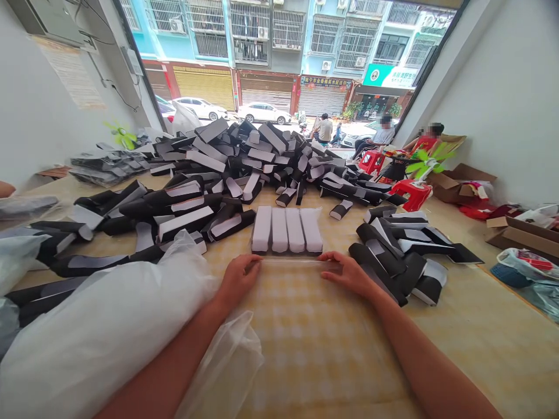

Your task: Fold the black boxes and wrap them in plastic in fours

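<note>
A clear plastic bag (290, 261) lies flat in front of me with several white-and-black padded strips (288, 230) side by side in it. My left hand (239, 279) pinches the near left corner of the bag's edge between thumb and fingers. At the near right corner my right hand (347, 272) has its fingertips closed on the same edge, which is stretched straight between the two hands. Beside my left forearm lies a large bundle of thin white plastic (117, 314), and a loose clear bag (233, 361) rests near it.
A big heap of black-and-white strips (262, 151) covers the table's far side. Smaller piles lie on the left (174, 215) and right (397, 250). Filled bags (109, 166) are stacked at the far left. Cardboard boxes (524, 235) stand beyond the checked tablecloth (314, 349). People sit outside.
</note>
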Demonstrator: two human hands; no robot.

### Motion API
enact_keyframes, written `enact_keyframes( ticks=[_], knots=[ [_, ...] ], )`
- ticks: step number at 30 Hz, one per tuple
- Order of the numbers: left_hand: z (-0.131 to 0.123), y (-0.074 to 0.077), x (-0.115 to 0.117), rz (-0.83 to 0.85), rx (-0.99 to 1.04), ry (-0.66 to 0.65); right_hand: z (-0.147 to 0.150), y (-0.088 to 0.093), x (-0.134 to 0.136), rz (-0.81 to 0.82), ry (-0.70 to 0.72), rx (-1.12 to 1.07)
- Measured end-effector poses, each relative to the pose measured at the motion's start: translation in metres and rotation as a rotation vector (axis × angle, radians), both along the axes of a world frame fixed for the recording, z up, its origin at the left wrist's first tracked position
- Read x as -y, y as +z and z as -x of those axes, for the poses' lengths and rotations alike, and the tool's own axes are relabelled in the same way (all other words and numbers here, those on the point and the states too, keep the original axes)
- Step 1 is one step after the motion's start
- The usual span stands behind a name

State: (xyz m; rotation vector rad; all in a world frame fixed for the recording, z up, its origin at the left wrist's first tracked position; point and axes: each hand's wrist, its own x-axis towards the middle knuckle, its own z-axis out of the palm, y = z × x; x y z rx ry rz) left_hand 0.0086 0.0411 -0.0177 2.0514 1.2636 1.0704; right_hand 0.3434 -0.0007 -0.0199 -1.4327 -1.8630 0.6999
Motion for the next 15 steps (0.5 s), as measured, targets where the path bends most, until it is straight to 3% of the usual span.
enact_keyframes(
  ticks=[7, 15],
  knots=[
    [0.0033, 0.0005, -0.0034, 0.092, 0.152, 0.168, 0.0016, -0.0038, -0.0028, -0.072, -0.094, -0.115],
    [0.0034, -0.0029, -0.0062, 0.088, 0.171, 0.223, 0.0029, -0.0014, -0.0034, -0.028, -0.217, -0.195]
  ],
)
